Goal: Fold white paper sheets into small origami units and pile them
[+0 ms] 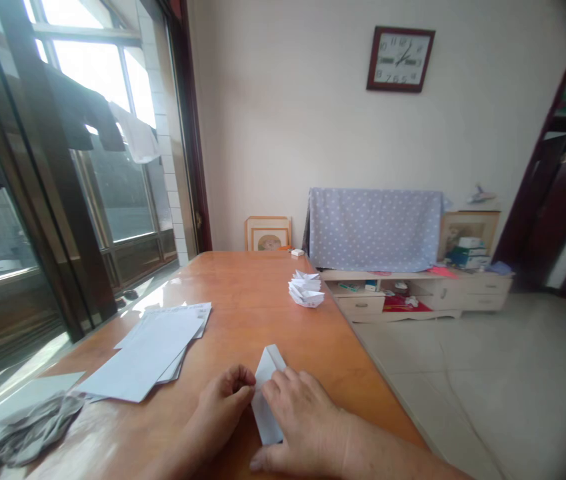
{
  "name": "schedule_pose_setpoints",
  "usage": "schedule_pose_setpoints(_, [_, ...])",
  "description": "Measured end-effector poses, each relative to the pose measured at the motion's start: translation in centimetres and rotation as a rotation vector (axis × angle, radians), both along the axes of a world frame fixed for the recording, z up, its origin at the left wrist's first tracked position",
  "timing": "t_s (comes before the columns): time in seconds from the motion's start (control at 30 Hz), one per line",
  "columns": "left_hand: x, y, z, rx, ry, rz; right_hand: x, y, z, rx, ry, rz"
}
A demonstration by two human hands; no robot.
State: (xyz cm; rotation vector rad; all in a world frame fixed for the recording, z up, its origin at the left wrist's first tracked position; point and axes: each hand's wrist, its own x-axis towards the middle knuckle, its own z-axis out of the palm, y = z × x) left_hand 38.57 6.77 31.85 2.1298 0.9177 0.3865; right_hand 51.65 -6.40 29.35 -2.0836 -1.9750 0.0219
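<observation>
A folded sheet of white paper (267, 417), narrow with a pointed far end, lies on the wooden table in front of me. At its left edge my left hand (227, 400) has its fingers curled, thumb and forefinger pinched on the paper's side. My right hand (307, 413) holds the paper down from the right; its bent fingers cover much of the paper and the thumb reaches toward the near end. Farther along, near the table's right edge, sit several white folded-paper pieces (307, 291) with pointed tips, close together.
Loose white sheets (147, 353) lie overlapping on the left of the table (243, 287). A crumpled grey cloth (37, 427) is at the near left. A small white box (297, 253) rests by the far edge. Beyond stands a low cabinet (363, 305) under a spotted blue cloth (375, 230).
</observation>
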Motion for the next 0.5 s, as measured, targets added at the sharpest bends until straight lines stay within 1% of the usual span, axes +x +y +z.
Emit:
schedule_pose_setpoints(0.03, [0.3,0.6,-1.2,-0.019,-0.033,0.006,-0.1,-0.2,-0.1,0.008,0.002,0.014])
schedule_pose_setpoints(0.1, [0.5,1.5,-3.2,-0.064,-0.073,-0.023,0.0,-0.6,0.0,0.030,-0.018,0.017])
schedule_pose_setpoints(0.13, [0.5,1.9,-4.0,-0.073,-0.077,-0.030,0.1,-0.8,0.1,0.033,-0.028,0.023])
schedule_pose_setpoints(0.2, [0.5,2.4,-5.0,-0.060,-0.080,-0.043,0.3,-0.9,0.3,0.035,-0.025,0.043])
schedule_pose_setpoints(0.33, [0.4,2.7,-5.7,0.021,-0.045,-0.102,0.5,-0.9,0.1,0.017,-0.034,0.070])
schedule_pose_setpoints(0.5, [0.1,2.7,-5.6,0.202,-0.020,-0.219,0.9,-0.7,-0.4,-0.014,-0.035,0.125])
